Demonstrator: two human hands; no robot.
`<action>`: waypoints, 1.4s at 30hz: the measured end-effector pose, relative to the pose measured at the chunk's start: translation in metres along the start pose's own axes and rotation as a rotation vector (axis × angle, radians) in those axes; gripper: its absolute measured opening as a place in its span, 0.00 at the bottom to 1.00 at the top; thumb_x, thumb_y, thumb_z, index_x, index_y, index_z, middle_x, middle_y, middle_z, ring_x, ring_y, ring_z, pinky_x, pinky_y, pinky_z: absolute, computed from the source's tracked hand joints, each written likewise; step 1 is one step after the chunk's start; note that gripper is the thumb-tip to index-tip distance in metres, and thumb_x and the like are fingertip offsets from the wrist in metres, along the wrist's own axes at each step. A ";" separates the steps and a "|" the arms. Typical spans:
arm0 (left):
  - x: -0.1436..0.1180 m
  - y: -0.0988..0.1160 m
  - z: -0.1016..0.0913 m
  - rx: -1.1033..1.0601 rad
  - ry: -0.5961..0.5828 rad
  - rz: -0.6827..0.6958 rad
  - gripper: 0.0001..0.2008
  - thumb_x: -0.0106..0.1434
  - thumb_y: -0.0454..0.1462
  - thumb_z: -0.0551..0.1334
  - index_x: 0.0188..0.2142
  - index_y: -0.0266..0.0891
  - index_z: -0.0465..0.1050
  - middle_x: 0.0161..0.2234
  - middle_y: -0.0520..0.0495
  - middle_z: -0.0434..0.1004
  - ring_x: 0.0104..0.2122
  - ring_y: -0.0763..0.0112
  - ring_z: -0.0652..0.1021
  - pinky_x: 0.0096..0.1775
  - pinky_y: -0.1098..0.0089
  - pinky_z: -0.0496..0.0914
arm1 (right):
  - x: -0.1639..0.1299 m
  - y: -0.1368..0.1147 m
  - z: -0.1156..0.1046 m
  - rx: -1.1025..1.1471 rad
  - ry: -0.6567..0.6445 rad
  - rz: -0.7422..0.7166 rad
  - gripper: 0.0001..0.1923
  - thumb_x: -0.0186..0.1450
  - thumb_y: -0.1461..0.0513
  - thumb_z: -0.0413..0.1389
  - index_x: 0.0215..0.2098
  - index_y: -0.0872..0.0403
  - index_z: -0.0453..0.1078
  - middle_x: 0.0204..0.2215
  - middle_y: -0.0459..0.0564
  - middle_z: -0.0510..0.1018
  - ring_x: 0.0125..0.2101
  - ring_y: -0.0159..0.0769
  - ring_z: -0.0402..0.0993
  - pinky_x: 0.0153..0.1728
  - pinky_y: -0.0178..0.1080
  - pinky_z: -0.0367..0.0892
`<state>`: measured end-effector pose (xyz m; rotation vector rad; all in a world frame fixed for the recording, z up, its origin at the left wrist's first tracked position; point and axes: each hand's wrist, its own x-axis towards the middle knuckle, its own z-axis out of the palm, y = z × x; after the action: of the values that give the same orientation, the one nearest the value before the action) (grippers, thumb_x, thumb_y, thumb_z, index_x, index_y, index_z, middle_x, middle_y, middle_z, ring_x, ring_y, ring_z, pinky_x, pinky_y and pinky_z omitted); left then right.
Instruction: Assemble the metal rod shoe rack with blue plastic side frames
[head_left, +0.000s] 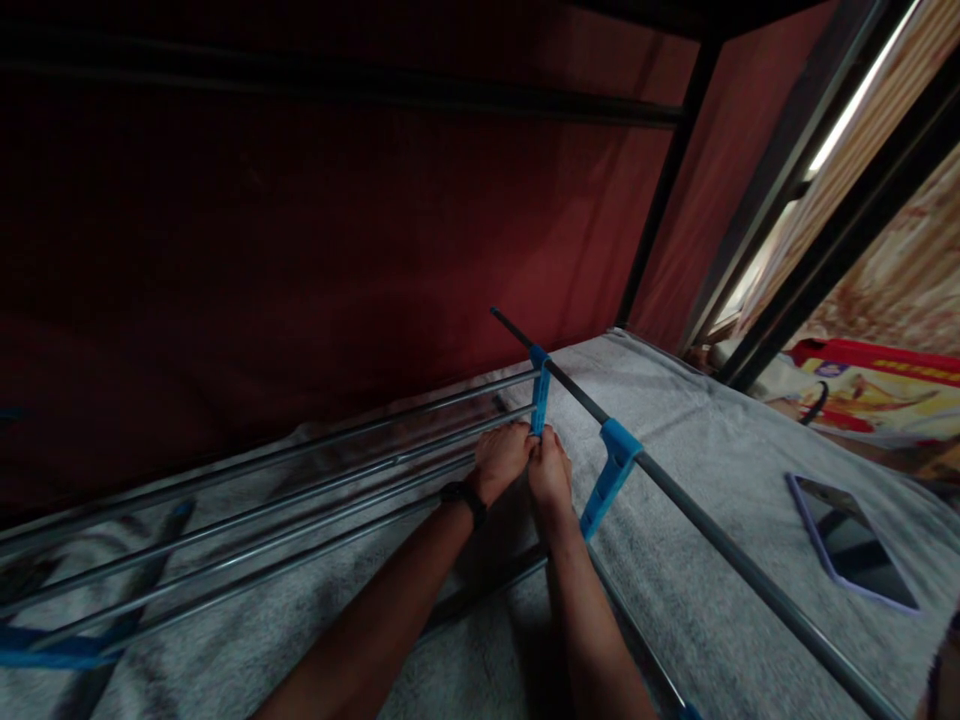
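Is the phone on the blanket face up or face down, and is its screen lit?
Face up, screen dark. The phone lies flat on the grey blanket, its glossy black glass upward, showing only reflections inside a pale case rim.

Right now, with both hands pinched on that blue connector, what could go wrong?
1. Left hand and right hand crowd the blue connector where the metal rods meet it; a slip could pinch fingers.
2. The dark pole looks held by only two blue pieces, and might swing or pop free.
3. The phone lies on the blanket near that pole; a dropped part could hit it.
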<state>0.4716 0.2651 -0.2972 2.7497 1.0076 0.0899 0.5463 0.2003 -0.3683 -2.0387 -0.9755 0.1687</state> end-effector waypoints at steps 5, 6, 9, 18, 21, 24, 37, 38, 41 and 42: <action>-0.001 0.000 -0.001 -0.006 -0.027 0.008 0.18 0.70 0.42 0.47 0.43 0.41 0.74 0.42 0.41 0.80 0.43 0.59 0.80 0.44 0.63 0.70 | 0.001 0.001 0.001 -0.004 -0.001 -0.001 0.16 0.67 0.64 0.41 0.48 0.53 0.66 0.37 0.52 0.74 0.36 0.38 0.67 0.36 0.36 0.58; -0.001 0.000 -0.001 -0.021 -0.030 0.010 0.17 0.70 0.42 0.47 0.44 0.41 0.74 0.43 0.41 0.80 0.44 0.60 0.79 0.44 0.63 0.70 | 0.001 0.002 0.001 -0.001 -0.001 -0.004 0.16 0.67 0.64 0.41 0.48 0.53 0.66 0.37 0.52 0.74 0.36 0.38 0.68 0.36 0.36 0.58; 0.001 -0.001 -0.004 -0.066 -0.043 0.003 0.16 0.69 0.42 0.49 0.45 0.42 0.73 0.45 0.43 0.80 0.45 0.60 0.79 0.45 0.64 0.69 | 0.001 0.003 0.001 0.018 -0.001 -0.013 0.16 0.67 0.64 0.41 0.47 0.53 0.66 0.37 0.51 0.74 0.37 0.38 0.68 0.37 0.36 0.59; 0.007 -0.007 -0.002 -0.181 -0.055 -0.001 0.14 0.67 0.41 0.52 0.43 0.43 0.74 0.44 0.44 0.80 0.44 0.61 0.79 0.42 0.67 0.69 | 0.000 0.004 0.004 0.009 0.011 -0.028 0.16 0.67 0.65 0.42 0.47 0.52 0.67 0.36 0.51 0.74 0.37 0.39 0.68 0.37 0.36 0.60; 0.008 -0.008 -0.002 -0.226 -0.055 -0.015 0.13 0.66 0.41 0.53 0.44 0.43 0.73 0.45 0.45 0.80 0.45 0.63 0.78 0.42 0.69 0.68 | 0.000 0.004 0.005 0.016 0.013 -0.044 0.16 0.67 0.64 0.42 0.47 0.52 0.67 0.37 0.51 0.74 0.37 0.39 0.68 0.38 0.37 0.60; 0.007 -0.009 -0.002 -0.263 -0.032 -0.017 0.13 0.65 0.40 0.56 0.48 0.45 0.71 0.47 0.47 0.79 0.46 0.63 0.78 0.43 0.69 0.68 | -0.001 0.004 0.005 0.037 0.021 -0.060 0.16 0.67 0.64 0.42 0.48 0.53 0.67 0.38 0.51 0.75 0.37 0.39 0.68 0.38 0.37 0.60; -0.002 -0.002 -0.003 -0.116 0.049 0.042 0.16 0.66 0.38 0.54 0.52 0.39 0.66 0.49 0.40 0.76 0.49 0.59 0.76 0.51 0.63 0.68 | -0.005 -0.001 0.007 0.023 0.013 0.034 0.20 0.65 0.64 0.44 0.53 0.52 0.67 0.40 0.52 0.75 0.37 0.38 0.70 0.38 0.36 0.60; -0.010 -0.002 -0.003 -0.105 0.099 0.073 0.18 0.66 0.36 0.54 0.55 0.37 0.65 0.52 0.38 0.74 0.52 0.59 0.74 0.54 0.63 0.66 | -0.005 -0.001 0.007 0.029 0.004 0.042 0.21 0.64 0.64 0.45 0.53 0.52 0.67 0.41 0.52 0.75 0.38 0.38 0.70 0.38 0.36 0.61; -0.051 -0.007 0.003 -0.053 0.274 0.171 0.23 0.67 0.33 0.51 0.61 0.37 0.58 0.61 0.38 0.64 0.62 0.60 0.64 0.62 0.60 0.57 | -0.004 0.003 0.005 0.095 -0.013 0.049 0.23 0.61 0.64 0.47 0.55 0.53 0.66 0.44 0.54 0.76 0.42 0.41 0.70 0.43 0.38 0.62; -0.069 -0.012 0.008 -0.034 0.298 0.185 0.24 0.67 0.31 0.49 0.62 0.38 0.57 0.63 0.39 0.62 0.63 0.61 0.62 0.63 0.60 0.55 | -0.004 0.004 0.005 0.128 -0.016 0.046 0.25 0.60 0.64 0.47 0.55 0.54 0.66 0.45 0.54 0.76 0.43 0.41 0.70 0.44 0.39 0.63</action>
<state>0.4121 0.2278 -0.3066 2.8472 0.8014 0.5545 0.5443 0.1995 -0.3755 -1.9455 -0.9051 0.2658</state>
